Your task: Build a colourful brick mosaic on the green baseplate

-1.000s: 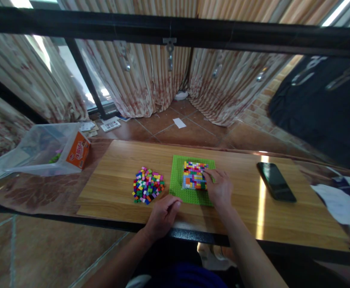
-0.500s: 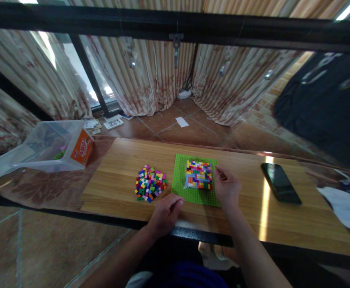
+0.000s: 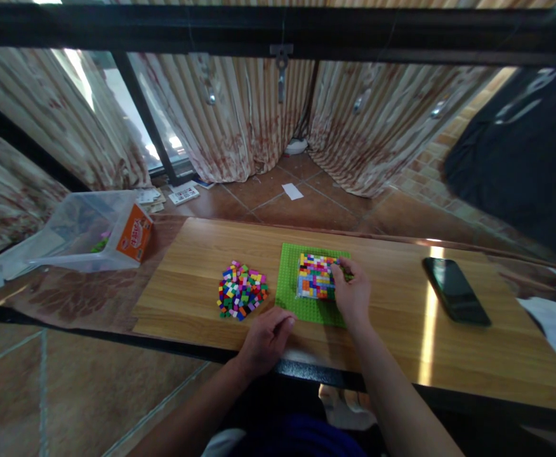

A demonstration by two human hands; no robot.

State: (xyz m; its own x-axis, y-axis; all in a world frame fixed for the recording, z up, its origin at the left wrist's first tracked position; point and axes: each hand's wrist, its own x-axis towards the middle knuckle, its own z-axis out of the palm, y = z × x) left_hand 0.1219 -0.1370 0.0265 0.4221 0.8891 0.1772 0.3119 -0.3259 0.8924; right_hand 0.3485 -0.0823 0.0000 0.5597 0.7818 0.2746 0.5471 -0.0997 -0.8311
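Note:
A block of many-coloured toy bricks [image 3: 313,279] stands on a green studded baseplate [image 3: 286,273]. My right hand [image 3: 351,289] is at the block's right edge, with thumb and fingers bent together over its upper right part. Whatever lies between those fingertips is hidden or too small to name. Near the baseplate's lower left corner my left hand [image 3: 267,339] rests on the table edge, its fingers curled in and nothing visible in them. Just beyond it lies a loose pile of small coloured bricks [image 3: 242,291].
On the wooden tabletop [image 3: 183,279], a dark phone [image 3: 455,292] lies to the right. A clear plastic bin [image 3: 82,254] with an orange label sits at the left. White paper [image 3: 551,327] lies at the right end. Patterned curtains [image 3: 240,120] hang behind.
My right hand has moved left from the baseplate's right edge onto the block's right side. My left hand stays in place. The view has shifted slightly.

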